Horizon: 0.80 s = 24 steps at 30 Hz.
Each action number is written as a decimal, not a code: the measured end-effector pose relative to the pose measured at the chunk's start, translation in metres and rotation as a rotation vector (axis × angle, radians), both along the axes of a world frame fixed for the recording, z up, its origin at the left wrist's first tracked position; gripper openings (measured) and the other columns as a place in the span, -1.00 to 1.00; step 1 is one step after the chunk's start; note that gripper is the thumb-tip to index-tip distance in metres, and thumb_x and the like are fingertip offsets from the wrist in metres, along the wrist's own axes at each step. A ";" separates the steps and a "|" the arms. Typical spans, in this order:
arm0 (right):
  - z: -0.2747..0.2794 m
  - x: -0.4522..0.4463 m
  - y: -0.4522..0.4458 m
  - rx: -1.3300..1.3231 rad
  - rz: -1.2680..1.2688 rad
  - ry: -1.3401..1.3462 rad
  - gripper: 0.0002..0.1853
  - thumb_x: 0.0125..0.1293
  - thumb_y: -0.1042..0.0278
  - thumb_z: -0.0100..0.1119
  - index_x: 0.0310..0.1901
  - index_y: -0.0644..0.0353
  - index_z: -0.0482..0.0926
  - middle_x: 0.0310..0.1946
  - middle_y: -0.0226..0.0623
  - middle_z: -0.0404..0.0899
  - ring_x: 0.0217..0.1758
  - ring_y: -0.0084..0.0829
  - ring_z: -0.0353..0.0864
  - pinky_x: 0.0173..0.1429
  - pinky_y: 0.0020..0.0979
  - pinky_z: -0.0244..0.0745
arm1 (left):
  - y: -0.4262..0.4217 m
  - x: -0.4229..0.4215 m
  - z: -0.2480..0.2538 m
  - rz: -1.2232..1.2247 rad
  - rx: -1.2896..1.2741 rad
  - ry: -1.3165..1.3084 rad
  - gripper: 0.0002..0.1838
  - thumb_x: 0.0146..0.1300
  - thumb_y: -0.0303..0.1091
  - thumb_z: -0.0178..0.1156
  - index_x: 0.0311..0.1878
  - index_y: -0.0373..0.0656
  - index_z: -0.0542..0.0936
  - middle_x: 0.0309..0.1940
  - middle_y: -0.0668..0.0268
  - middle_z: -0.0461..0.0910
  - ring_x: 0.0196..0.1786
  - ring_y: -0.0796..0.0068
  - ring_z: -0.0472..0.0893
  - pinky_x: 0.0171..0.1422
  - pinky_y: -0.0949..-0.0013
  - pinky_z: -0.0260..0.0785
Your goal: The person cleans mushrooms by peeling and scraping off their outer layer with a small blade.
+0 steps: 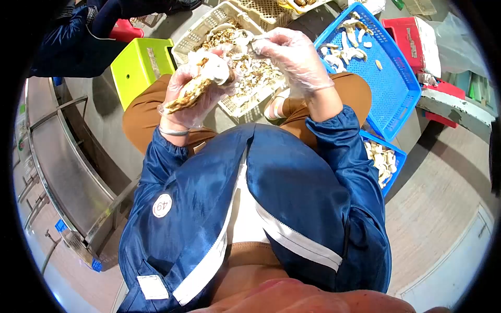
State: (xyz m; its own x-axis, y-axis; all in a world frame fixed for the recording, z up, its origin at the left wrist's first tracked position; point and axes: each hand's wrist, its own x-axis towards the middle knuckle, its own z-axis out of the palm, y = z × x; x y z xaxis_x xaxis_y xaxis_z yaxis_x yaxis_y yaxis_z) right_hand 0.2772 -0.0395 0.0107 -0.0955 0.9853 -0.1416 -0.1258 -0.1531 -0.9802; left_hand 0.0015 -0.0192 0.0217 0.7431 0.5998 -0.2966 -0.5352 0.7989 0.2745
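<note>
My left hand (201, 96), in a clear plastic glove, is wrapped round a partly peeled mushroom (190, 95). Brown scaly skin covers its lower end, while the upper end shows white flesh. My right hand (292, 55), gloved the same way, is a short distance up and to the right with its fingers pinched together. A pale greyish bit shows at its fingertips, too small to name. Both hands are above a cream plastic crate (242, 107) between my knees, which holds brown and white peelings (253, 73).
On the right, a blue tray (389, 99) holds several white mushroom pieces (350, 44), and a second blue basket (399, 156) has more. A yellow-green stool (138, 70) stands left, near another person's dark sleeve (62, 52). A red stool (404, 44) and metal frame (68, 161) flank me.
</note>
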 end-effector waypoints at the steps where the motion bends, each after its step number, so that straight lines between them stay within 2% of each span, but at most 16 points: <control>1: -0.004 0.002 0.002 -0.020 -0.024 -0.111 -0.78 0.42 0.37 0.45 -0.02 0.33 0.81 -0.10 -0.20 0.84 -0.09 -0.49 0.79 0.04 -0.39 0.65 | -0.001 0.001 0.000 0.015 -0.032 -0.067 -0.33 0.35 -0.29 0.24 0.50 -0.35 0.45 0.28 -0.14 0.63 0.36 -0.19 0.64 0.43 -0.15 0.55; 3: -0.002 0.001 0.000 0.367 -0.097 -0.484 -0.79 0.38 0.38 0.46 -0.06 0.32 0.82 -0.06 -0.12 0.82 -0.12 -0.44 0.80 0.02 -0.36 0.66 | -0.006 0.011 0.008 0.045 -0.103 -0.198 -0.32 0.38 -0.28 0.21 0.53 -0.39 0.41 0.32 -0.19 0.61 0.40 -0.20 0.62 0.56 -0.24 0.49; 4: -0.001 0.001 -0.002 0.561 -0.131 -0.669 -0.80 0.37 0.38 0.46 -0.07 0.32 0.82 -0.03 -0.09 0.81 -0.13 -0.41 0.81 0.01 -0.34 0.66 | -0.006 0.010 0.005 0.086 -0.074 -0.109 -0.33 0.37 -0.27 0.24 0.50 -0.36 0.44 0.32 -0.17 0.61 0.41 -0.21 0.61 0.57 -0.23 0.47; 5: 0.014 -0.004 -0.007 0.451 -0.101 -0.530 -0.83 0.34 0.40 0.43 -0.13 0.31 0.82 -0.01 -0.01 0.76 -0.11 -0.33 0.83 -0.01 -0.32 0.67 | -0.005 0.008 -0.001 0.129 -0.044 -0.019 -0.34 0.35 -0.26 0.26 0.48 -0.34 0.47 0.32 -0.16 0.61 0.42 -0.22 0.59 0.58 -0.21 0.46; 6: 0.023 -0.010 -0.012 0.449 -0.106 -0.468 -0.84 0.34 0.40 0.44 -0.14 0.30 0.82 -0.02 -0.02 0.76 -0.11 -0.31 0.83 -0.01 -0.31 0.67 | -0.004 0.005 -0.008 0.172 -0.015 0.072 -0.35 0.34 -0.25 0.29 0.46 -0.31 0.50 0.32 -0.15 0.61 0.44 -0.23 0.57 0.59 -0.20 0.44; 7: 0.030 -0.016 -0.016 0.447 -0.112 -0.408 -0.85 0.34 0.40 0.45 -0.15 0.29 0.82 -0.03 -0.03 0.75 -0.10 -0.28 0.83 -0.01 -0.31 0.67 | -0.004 0.000 -0.018 0.167 -0.069 -0.020 -0.38 0.43 -0.20 0.25 0.48 -0.30 0.49 0.39 -0.13 0.59 0.48 -0.13 0.56 0.66 -0.18 0.38; 8: 0.034 -0.019 -0.017 0.444 -0.120 -0.349 -0.85 0.33 0.40 0.45 -0.16 0.29 0.82 -0.04 -0.04 0.75 -0.10 -0.26 0.83 0.00 -0.30 0.67 | -0.006 0.004 -0.015 0.179 -0.083 -0.044 -0.39 0.48 -0.19 0.22 0.49 -0.29 0.49 0.41 -0.12 0.58 0.48 -0.09 0.57 0.65 -0.16 0.40; 9: 0.034 -0.020 -0.014 0.669 -0.146 -0.471 -0.86 0.32 0.40 0.50 -0.18 0.27 0.81 -0.04 -0.07 0.75 -0.12 -0.25 0.82 -0.03 -0.32 0.66 | -0.009 0.011 -0.011 0.191 -0.096 -0.068 -0.40 0.52 -0.17 0.19 0.50 -0.29 0.48 0.42 -0.11 0.57 0.48 -0.04 0.57 0.64 -0.14 0.42; 11: 0.035 -0.026 -0.016 0.692 -0.119 -0.501 -0.89 0.29 0.39 0.50 -0.21 0.21 0.80 -0.07 -0.14 0.75 -0.13 -0.16 0.80 -0.03 -0.24 0.66 | -0.013 0.019 -0.010 0.241 -0.098 -0.033 -0.44 0.64 -0.15 0.07 0.54 -0.28 0.45 0.45 -0.07 0.57 0.44 0.06 0.63 0.57 -0.06 0.53; 12: 0.033 -0.028 -0.017 0.698 -0.120 -0.507 -0.90 0.28 0.37 0.47 -0.23 0.18 0.79 -0.08 -0.18 0.75 -0.14 -0.11 0.78 -0.04 -0.16 0.65 | -0.014 0.020 -0.010 0.240 -0.114 -0.037 -0.44 0.64 -0.14 0.07 0.54 -0.28 0.46 0.45 -0.06 0.58 0.43 0.06 0.64 0.55 -0.05 0.56; 14: 0.031 -0.029 -0.018 0.687 -0.085 -0.479 -0.89 0.26 0.37 0.48 -0.22 0.16 0.79 -0.08 -0.19 0.75 -0.08 -0.11 0.78 0.02 -0.13 0.65 | -0.016 0.023 -0.010 0.239 -0.151 -0.043 -0.44 0.65 -0.13 0.07 0.54 -0.28 0.46 0.43 -0.04 0.60 0.39 0.06 0.67 0.51 -0.03 0.60; 15: 0.030 -0.029 -0.019 0.682 -0.069 -0.464 -0.89 0.26 0.37 0.48 -0.22 0.15 0.79 -0.08 -0.20 0.75 -0.05 -0.11 0.78 0.04 -0.12 0.65 | -0.015 0.021 -0.013 0.233 -0.195 -0.051 -0.46 0.65 -0.11 0.07 0.50 -0.28 0.51 0.35 0.00 0.67 0.34 0.08 0.71 0.44 -0.06 0.65; 18: 0.034 -0.030 -0.019 0.819 -0.094 -0.605 -0.90 0.29 0.39 0.50 -0.21 0.18 0.79 -0.03 -0.19 0.76 0.00 -0.15 0.78 0.05 -0.21 0.66 | -0.016 0.017 -0.021 0.208 -0.185 -0.151 -0.49 0.65 -0.11 0.07 0.44 -0.28 0.56 0.27 0.02 0.72 0.29 0.10 0.74 0.35 -0.09 0.70; 19: 0.033 -0.030 -0.018 0.846 -0.115 -0.628 -0.88 0.27 0.37 0.51 -0.21 0.16 0.78 -0.03 -0.22 0.77 0.05 -0.11 0.75 0.07 -0.19 0.66 | -0.015 0.016 -0.025 0.197 -0.185 -0.147 -0.52 0.66 -0.11 0.07 0.40 -0.27 0.59 0.21 0.03 0.75 0.22 0.11 0.77 0.26 -0.07 0.74; 22: 0.025 -0.030 -0.016 0.868 -0.129 -0.737 -0.90 0.29 0.39 0.49 -0.20 0.16 0.77 -0.03 -0.23 0.78 0.02 -0.10 0.77 0.06 -0.18 0.66 | -0.017 0.024 -0.013 0.177 -0.133 -0.054 -0.62 0.64 -0.20 0.12 0.27 -0.28 0.64 0.12 0.09 0.78 0.18 0.20 0.77 0.34 0.10 0.68; 24: 0.032 -0.030 -0.020 0.805 -0.094 -0.690 -0.90 0.32 0.41 0.48 -0.20 0.21 0.76 -0.03 -0.20 0.81 -0.01 -0.09 0.80 0.07 -0.17 0.67 | -0.018 0.029 -0.006 0.193 -0.163 -0.016 -0.63 0.64 -0.20 0.12 0.26 -0.27 0.64 0.13 0.11 0.78 0.17 0.20 0.77 0.38 0.13 0.66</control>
